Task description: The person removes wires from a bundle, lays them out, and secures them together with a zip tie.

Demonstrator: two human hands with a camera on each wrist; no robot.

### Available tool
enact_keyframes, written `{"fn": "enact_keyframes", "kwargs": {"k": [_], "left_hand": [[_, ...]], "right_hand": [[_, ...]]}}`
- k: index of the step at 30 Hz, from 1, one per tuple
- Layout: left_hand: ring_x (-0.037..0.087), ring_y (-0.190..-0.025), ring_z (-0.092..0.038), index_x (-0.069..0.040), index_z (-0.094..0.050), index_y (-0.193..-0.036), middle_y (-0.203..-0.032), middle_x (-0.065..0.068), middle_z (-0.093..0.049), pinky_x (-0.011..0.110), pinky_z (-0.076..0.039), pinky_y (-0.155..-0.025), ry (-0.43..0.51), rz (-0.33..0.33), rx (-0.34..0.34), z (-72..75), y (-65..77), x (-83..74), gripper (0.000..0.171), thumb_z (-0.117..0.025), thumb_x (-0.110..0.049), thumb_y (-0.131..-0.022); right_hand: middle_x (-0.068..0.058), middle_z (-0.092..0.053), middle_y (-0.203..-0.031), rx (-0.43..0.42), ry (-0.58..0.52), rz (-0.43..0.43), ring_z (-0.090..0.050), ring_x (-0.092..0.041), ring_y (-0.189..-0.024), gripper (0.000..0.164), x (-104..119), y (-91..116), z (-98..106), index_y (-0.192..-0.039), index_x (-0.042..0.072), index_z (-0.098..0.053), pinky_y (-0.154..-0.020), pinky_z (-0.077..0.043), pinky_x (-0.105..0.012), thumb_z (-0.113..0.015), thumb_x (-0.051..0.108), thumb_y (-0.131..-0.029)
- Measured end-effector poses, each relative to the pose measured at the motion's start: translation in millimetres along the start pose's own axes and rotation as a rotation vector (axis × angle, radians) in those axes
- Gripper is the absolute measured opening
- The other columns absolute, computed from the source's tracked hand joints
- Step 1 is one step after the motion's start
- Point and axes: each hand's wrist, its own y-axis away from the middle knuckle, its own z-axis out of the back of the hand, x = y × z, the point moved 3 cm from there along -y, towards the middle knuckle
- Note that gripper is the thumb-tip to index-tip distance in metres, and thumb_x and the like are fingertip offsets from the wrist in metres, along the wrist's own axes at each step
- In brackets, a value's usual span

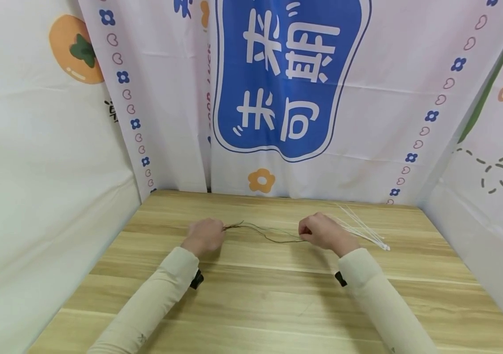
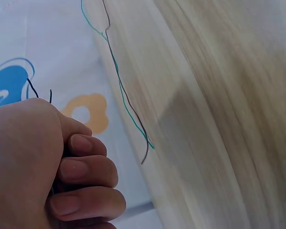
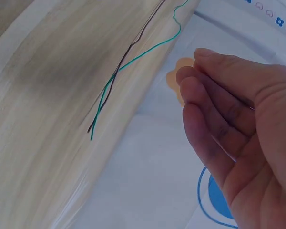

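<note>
My left hand [image 1: 206,235] has its fingers curled in toward the palm at the left of the table. Short dark wire ends [image 2: 33,88] stick out past it in the left wrist view; the part inside the fist is hidden. A thin green wire [image 3: 148,49] and a thin dark brown wire [image 3: 132,44] lie on the wooden table, crossing near one end. They stretch between the two hands in the head view. My right hand [image 1: 322,231] hovers at their right end, fingers loosely bent, thumb near the index fingertip, with nothing seen between them.
Several white cable ties [image 1: 364,231] lie on the table beyond the right hand. Printed cloth [image 1: 180,147] hangs along the table's back edge, and plain pale cloth closes in both sides. Dark straps show at both wrists.
</note>
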Motion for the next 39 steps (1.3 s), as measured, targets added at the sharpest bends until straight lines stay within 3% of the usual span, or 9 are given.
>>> {"fn": "enact_keyframes", "kwargs": {"k": [9, 13, 18, 24, 29, 34, 39], "left_hand": [[0.015, -0.060, -0.040, -0.018, -0.053, -0.074, -0.066, -0.001, -0.043, 0.037, -0.041, -0.063, -0.063, -0.068, -0.038, -1.0, 8.8, -17.1, 0.031, -0.048, -0.014, -0.104], [0.014, -0.057, -0.040, -0.018, -0.048, -0.067, -0.063, -0.002, -0.043, 0.035, -0.041, -0.057, -0.074, -0.087, -0.048, -2.5, 11.9, -24.3, 0.036, -0.050, -0.015, -0.103], [0.017, -0.063, -0.046, -0.018, -0.052, -0.071, -0.071, 0.000, -0.050, 0.037, -0.043, -0.059, -0.097, -0.107, -0.061, -6.4, 15.4, -32.1, 0.034, -0.051, -0.019, -0.105], [0.014, -0.056, -0.035, -0.020, -0.043, -0.064, -0.062, -0.002, -0.038, 0.034, -0.035, -0.057, -0.079, -0.134, -0.041, -10.5, 24.3, -42.2, 0.044, -0.050, -0.023, -0.108], [0.016, -0.058, -0.041, -0.021, -0.047, -0.064, -0.065, -0.001, -0.046, 0.036, -0.039, -0.058, -0.067, -0.162, -0.041, -11.5, 29.8, -51.7, 0.043, -0.052, -0.023, -0.106], [0.017, -0.061, -0.048, -0.021, -0.055, -0.069, -0.066, -0.001, -0.052, 0.038, -0.042, -0.056, -0.096, -0.202, -0.064, -12.3, 34.4, -62.0, 0.036, -0.055, -0.024, -0.105], [0.016, -0.059, -0.043, -0.020, -0.055, -0.070, -0.062, -0.002, -0.044, 0.035, -0.037, -0.052, -0.086, -0.224, -0.071, -12.9, 39.0, -69.4, 0.035, -0.055, -0.023, -0.105]], "right_hand": [[0.008, -0.062, -0.073, 0.019, -0.020, 0.101, -0.048, -0.003, -0.063, 0.014, 31.5, -3.1, -3.3, -0.083, 0.012, -0.073, -0.063, -0.045, -0.022, -0.076, 0.009, -0.097], [0.007, -0.058, -0.070, 0.022, -0.024, 0.147, -0.044, -0.002, -0.062, 0.015, 47.5, -6.1, -3.5, -0.084, 0.011, -0.071, -0.064, -0.043, -0.022, -0.075, 0.010, -0.098], [0.007, -0.061, -0.071, 0.012, -0.014, 0.188, -0.045, -0.001, -0.062, 0.015, 61.7, -9.6, -4.1, -0.084, 0.011, -0.072, -0.063, -0.043, -0.021, -0.075, 0.010, -0.098], [0.002, -0.073, -0.088, -0.019, 0.007, 0.206, -0.063, -0.007, -0.076, 0.004, 72.3, -13.3, -5.9, -0.096, 0.010, -0.073, -0.071, -0.055, -0.023, -0.077, 0.010, -0.097], [-0.006, -0.079, -0.108, -0.037, -0.005, 0.228, -0.075, -0.018, -0.094, 0.017, 78.3, -14.9, -6.1, -0.113, 0.007, -0.076, -0.082, -0.061, -0.030, -0.077, 0.012, -0.097], [-0.003, -0.079, -0.107, -0.031, 0.006, 0.267, -0.074, -0.016, -0.094, 0.014, 83.7, -17.4, -6.0, -0.110, 0.008, -0.077, -0.082, -0.061, -0.029, -0.078, 0.013, -0.096], [-0.003, -0.079, -0.102, -0.001, 0.002, 0.299, -0.073, -0.012, -0.089, 0.010, 88.8, -20.2, -9.7, -0.106, 0.009, -0.077, -0.081, -0.060, -0.025, -0.077, 0.014, -0.097]]}}
